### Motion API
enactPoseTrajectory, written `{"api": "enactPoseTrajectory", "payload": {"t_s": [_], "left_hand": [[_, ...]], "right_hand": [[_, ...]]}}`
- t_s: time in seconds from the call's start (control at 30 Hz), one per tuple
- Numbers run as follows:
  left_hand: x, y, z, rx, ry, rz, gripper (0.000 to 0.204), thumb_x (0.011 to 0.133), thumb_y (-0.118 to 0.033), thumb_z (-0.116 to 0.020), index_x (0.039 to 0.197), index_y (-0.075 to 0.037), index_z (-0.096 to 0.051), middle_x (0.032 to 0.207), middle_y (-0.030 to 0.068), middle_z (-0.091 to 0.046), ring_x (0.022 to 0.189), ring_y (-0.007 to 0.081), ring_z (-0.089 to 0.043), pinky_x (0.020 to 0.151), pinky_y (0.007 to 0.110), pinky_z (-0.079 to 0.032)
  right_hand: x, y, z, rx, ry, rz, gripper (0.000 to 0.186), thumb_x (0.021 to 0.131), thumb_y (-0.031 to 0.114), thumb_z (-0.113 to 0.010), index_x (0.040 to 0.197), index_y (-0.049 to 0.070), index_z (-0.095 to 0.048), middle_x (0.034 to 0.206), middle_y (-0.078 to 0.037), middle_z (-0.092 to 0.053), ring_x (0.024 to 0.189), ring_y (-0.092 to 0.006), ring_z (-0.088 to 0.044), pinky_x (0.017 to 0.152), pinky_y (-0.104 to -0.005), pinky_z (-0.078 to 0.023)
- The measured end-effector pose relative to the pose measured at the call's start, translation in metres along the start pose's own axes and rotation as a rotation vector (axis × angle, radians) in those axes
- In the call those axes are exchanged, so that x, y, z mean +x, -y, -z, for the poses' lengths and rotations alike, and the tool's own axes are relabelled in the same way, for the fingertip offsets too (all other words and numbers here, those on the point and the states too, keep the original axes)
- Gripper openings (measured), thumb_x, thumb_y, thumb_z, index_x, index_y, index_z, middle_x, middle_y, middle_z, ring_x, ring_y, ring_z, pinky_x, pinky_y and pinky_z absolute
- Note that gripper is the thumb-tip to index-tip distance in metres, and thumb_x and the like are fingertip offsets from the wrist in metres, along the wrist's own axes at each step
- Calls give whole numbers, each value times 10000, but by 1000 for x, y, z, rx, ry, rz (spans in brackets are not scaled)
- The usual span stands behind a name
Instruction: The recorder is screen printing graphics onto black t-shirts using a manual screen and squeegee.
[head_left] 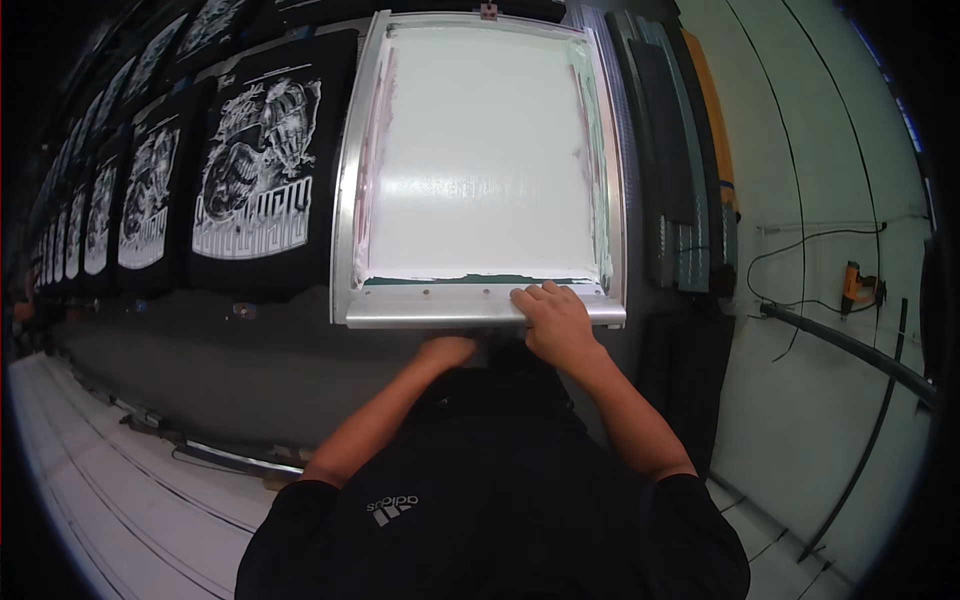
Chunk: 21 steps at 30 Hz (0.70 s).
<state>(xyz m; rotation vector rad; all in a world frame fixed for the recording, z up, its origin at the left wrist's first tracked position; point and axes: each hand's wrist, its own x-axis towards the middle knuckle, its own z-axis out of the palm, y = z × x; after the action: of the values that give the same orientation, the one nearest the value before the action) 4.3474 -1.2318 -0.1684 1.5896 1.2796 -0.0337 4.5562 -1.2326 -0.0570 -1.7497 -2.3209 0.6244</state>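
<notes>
A screen-printing frame (pixel 346 190) with metal sides lies straight ahead of me, its mesh coated with white ink (pixel 480 150). Along its near end runs a silver metal bar (pixel 430 312). My right hand (pixel 558 318) is closed over the right part of this bar, fingers curled on its top. Just below the bar, left of centre, is my left hand (pixel 447 350); its fingers are hidden under the near edge, so whether it grips anything cannot be seen. Ink smears in pale pink and green line the frame's inner sides.
Black shirts (pixel 262 160) with white prints lie on boards in a row curving off to the left. Several long dark and orange-edged panels (pixel 665 150) stand right of the frame. An orange tool (pixel 858 288) and a dark hose (pixel 850 345) are at the far right.
</notes>
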Motion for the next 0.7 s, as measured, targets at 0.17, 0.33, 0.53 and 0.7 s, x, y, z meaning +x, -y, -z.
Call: {"api": "enactPoseTrajectory", "payload": {"t_s": [0.17, 0.33, 0.53, 0.7], "left_hand": [[-19, -23, 19, 59, 48, 225, 433, 882, -424, -633, 984, -12, -719, 950, 207, -704, 939, 375, -667, 827, 458, -511], [-72, 22, 81, -61, -212, -6, 446, 890, -424, -640, 828, 13, -701, 741, 137, -683, 699, 212, -645, 650, 394, -494], [-37, 66, 187, -67, -1096, 270, 439, 990, -387, -511, 960, 15, -684, 854, 123, -712, 813, 210, -654, 733, 383, -497], [17, 70, 162, -379, -873, 163, 481, 999, -395, -510, 1200, 24, -633, 1080, 163, -707, 1036, 199, -645, 908, 316, -475]], "right_hand": [[9, -23, 29, -126, -49, -26, 399, 694, 120, -688, 1084, 58, -637, 1003, -97, -661, 972, -312, -587, 908, -431, -420], [-17, -103, 62, -129, 28, -207, 338, 717, 150, -723, 1043, 69, -685, 975, -126, -683, 999, -285, -627, 945, -386, -434], [-12, -175, 4, 758, -152, -252, 333, 684, 87, -815, 992, 23, -704, 924, -52, -699, 882, -161, -656, 780, -298, -512], [-7, -189, 1, 1259, -229, -403, 325, 684, 28, -803, 985, -11, -686, 916, -51, -683, 872, -141, -626, 808, -289, -496]]}}
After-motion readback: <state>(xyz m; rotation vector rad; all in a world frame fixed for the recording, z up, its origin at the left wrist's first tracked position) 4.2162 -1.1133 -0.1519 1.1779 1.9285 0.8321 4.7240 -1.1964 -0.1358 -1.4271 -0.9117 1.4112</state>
